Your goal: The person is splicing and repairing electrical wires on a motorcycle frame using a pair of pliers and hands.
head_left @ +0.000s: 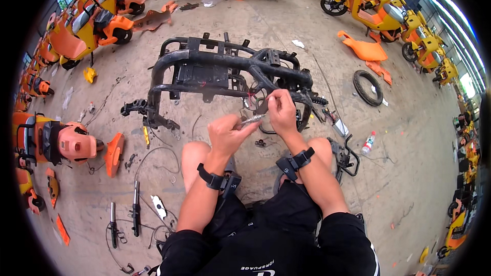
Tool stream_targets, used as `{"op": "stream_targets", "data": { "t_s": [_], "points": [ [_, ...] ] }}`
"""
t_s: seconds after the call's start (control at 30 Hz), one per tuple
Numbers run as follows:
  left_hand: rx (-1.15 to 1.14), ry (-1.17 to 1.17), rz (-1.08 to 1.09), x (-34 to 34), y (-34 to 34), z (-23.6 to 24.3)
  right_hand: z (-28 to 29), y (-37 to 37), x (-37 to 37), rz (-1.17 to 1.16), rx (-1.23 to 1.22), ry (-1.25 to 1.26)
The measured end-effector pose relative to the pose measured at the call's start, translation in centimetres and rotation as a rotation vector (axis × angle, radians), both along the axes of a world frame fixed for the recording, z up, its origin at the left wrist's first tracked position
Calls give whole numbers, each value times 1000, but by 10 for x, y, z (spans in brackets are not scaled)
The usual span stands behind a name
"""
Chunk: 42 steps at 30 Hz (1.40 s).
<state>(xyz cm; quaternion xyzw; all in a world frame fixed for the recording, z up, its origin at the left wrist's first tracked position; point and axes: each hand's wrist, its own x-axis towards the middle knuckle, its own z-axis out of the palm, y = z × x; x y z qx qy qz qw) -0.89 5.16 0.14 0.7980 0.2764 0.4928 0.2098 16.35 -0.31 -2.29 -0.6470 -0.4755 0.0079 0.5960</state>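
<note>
My left hand (225, 134) is closed round a slim silvery metal piece (253, 120), possibly a hand tool; its exact kind is unclear. The piece points toward my right hand (282, 113), whose fingers are pinched together at a dark strip or cable end that I cannot make out. Both hands are in front of a black scooter frame (204, 60), which lies on the floor just beyond my knees. Thin red and pale wires (249, 98) hang from the frame beside my fingers. A spring shock absorber (319, 100) shows at its right end.
Black fork tubes (136, 209) and loose cables lie at the left. A bottle (368, 142), a tyre (367, 88) and an orange body panel (363, 47) lie to the right. Yellow and orange scooters (365, 5) stand around the edges. A yellow-handled tool (147, 137) lies near the frame.
</note>
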Motion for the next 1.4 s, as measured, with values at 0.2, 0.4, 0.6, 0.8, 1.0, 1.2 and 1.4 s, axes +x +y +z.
{"op": "stream_targets", "data": {
  "t_s": [0.2, 0.4, 0.6, 0.8, 1.0, 1.2, 1.4],
  "points": [
    [2, 14, -51, 0, -1, 0, 9, -15, -9, 4, -306, -43],
    [-28, 12, -75, 3, -3, -1, -2, -19, -20, 230, -253, 220],
    [-96, 7, -83, 6, -5, -4, -6, -14, -37, 434, 18, 535],
    [-89, 17, -79, 6, -6, -2, -10, -6, -44, 453, 56, 710],
    [-91, 34, -105, 6, -7, -1, -11, -2, -45, 463, 99, 779],
    [-80, 26, -106, 9, -8, 1, -18, 0, -45, 499, 124, 842],
    [-83, 35, -91, 8, -8, 0, -8, -2, -46, 465, 65, 862]
  ]
}}
